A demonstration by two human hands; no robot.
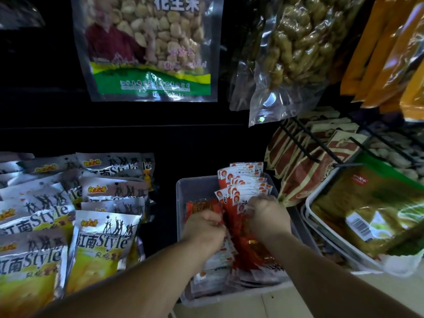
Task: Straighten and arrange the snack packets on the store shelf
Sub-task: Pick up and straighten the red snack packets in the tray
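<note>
Silver and yellow chip bags (101, 244) lie overlapping on the dark shelf at far left. Right of them sits a clear bin (182, 196) filled with small red packets (243, 187), some fanned upright at the back and others lying flat toward the front. The left hand (204, 228) reaches into the bin, its fingers curled around packets. Just beside it, the right hand (266, 214) also grips packets with bent fingers. At far right, a white basket (321, 198) holds a green and gold bag (371, 207).
</note>
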